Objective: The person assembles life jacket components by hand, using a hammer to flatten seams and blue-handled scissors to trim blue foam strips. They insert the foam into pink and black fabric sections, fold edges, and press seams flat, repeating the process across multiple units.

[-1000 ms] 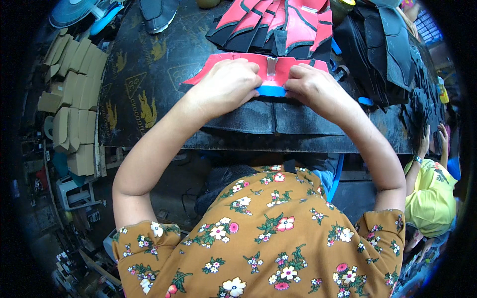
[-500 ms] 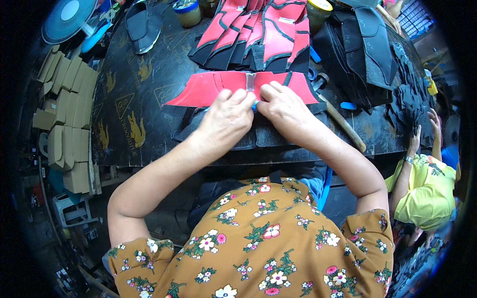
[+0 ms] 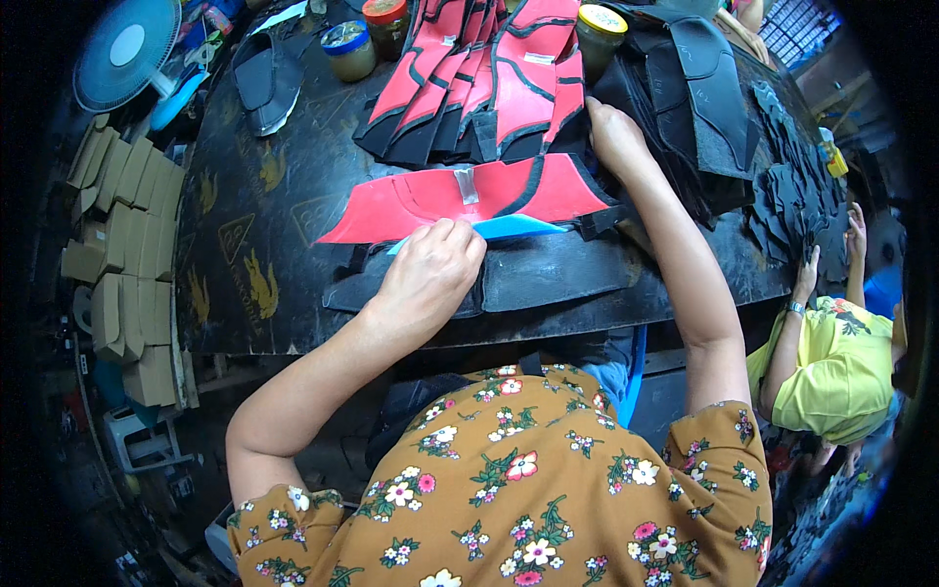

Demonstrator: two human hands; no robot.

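A pink shoe-upper piece [image 3: 401, 203] with black trim and a small silvery tab lies across the table in front of me. My left hand [image 3: 437, 266] is closed on its near edge, where a blue underside [image 3: 523, 227] is turned up. Beneath it, nearer to me, lies a black shoe-upper piece [image 3: 553, 274]. My right hand [image 3: 618, 137] reaches beyond the pink piece, between a stack of pink and black uppers [image 3: 528, 88] and a pile of black pieces [image 3: 675, 127]. Its fingertips are mostly hidden there, so any grip is unclear.
Jars with a blue lid [image 3: 347, 49], a red lid [image 3: 386, 24] and a yellow lid [image 3: 600, 39] stand at the back. A black shoe part [image 3: 267, 83] and a fan [image 3: 127, 49] are far left. Boxes [image 3: 122, 313] line the left. A person in yellow [image 3: 827, 362] works at right.
My right hand has left the pink piece and moved up and right beside the stack. The pink piece's near edge now shows its blue underside. My left hand stays on that edge.
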